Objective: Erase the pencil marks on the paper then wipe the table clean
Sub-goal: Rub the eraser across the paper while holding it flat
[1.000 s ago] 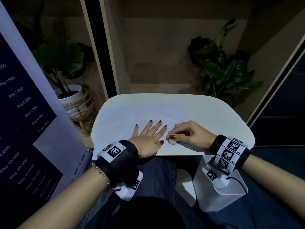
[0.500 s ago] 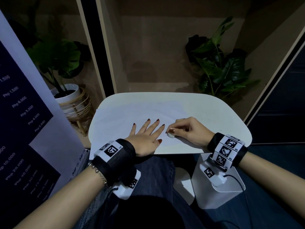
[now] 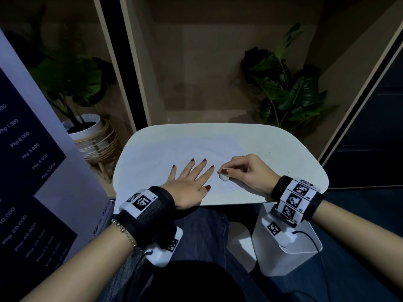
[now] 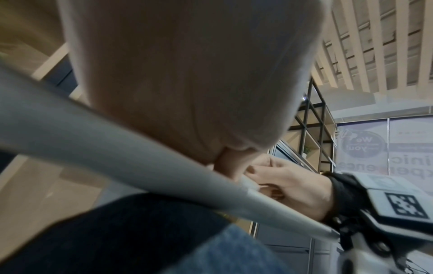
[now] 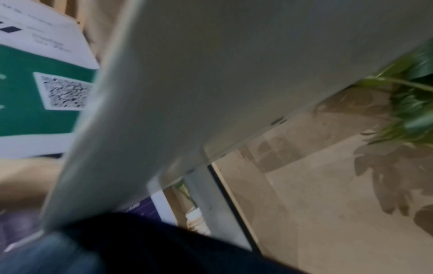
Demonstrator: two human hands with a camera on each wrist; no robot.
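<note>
The left hand (image 3: 189, 184) lies flat with fingers spread on the paper (image 3: 165, 158). The right hand (image 3: 246, 171) pinches the eraser (image 3: 223, 177), rubbing. The bench (image 3: 283, 149) is not wiped yet.

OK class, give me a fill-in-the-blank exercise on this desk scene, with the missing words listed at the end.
1. The left hand lies flat on the ____ with fingers spread.
2. The right hand pinches a small white ____.
3. The paper lies on a white ____.
4. The potted plant in the white pot stands to the ____ of the table.

Missing words: paper; eraser; table; left
</note>
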